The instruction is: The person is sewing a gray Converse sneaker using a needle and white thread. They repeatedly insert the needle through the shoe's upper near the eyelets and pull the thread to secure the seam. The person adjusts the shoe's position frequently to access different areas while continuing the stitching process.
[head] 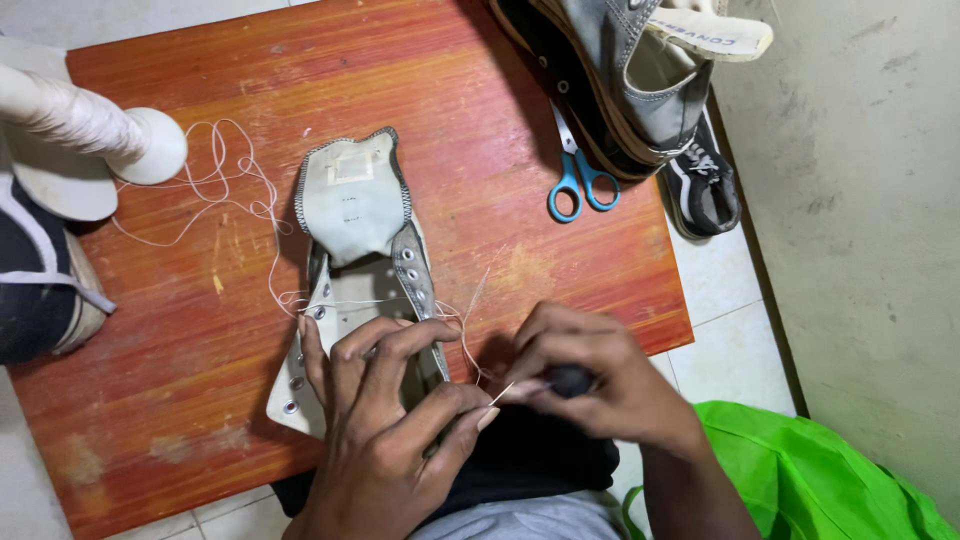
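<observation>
Sneaker [355, 215], pale grey, tongue folded out, eyelets showing.

Grey-and-white high-top sneaker getting stitched, with thread and a dark-handled tool

The sneaker [360, 270] lies on its side on the red wooden board, tongue flipped open and pointing away from the person, its pale inner lining showing with a small white patch near the top. Metal eyelets run along both grey flaps, no laces in them. Off-white thread [240, 195] wanders in loose loops from the left side of the board, crosses the opening of the shoe, then runs down to the fingertips. The tool [568, 380] is mostly hidden: only a dark rounded handle shows, with a thin pale tip poking out toward the shoe's lower edge.
</observation>
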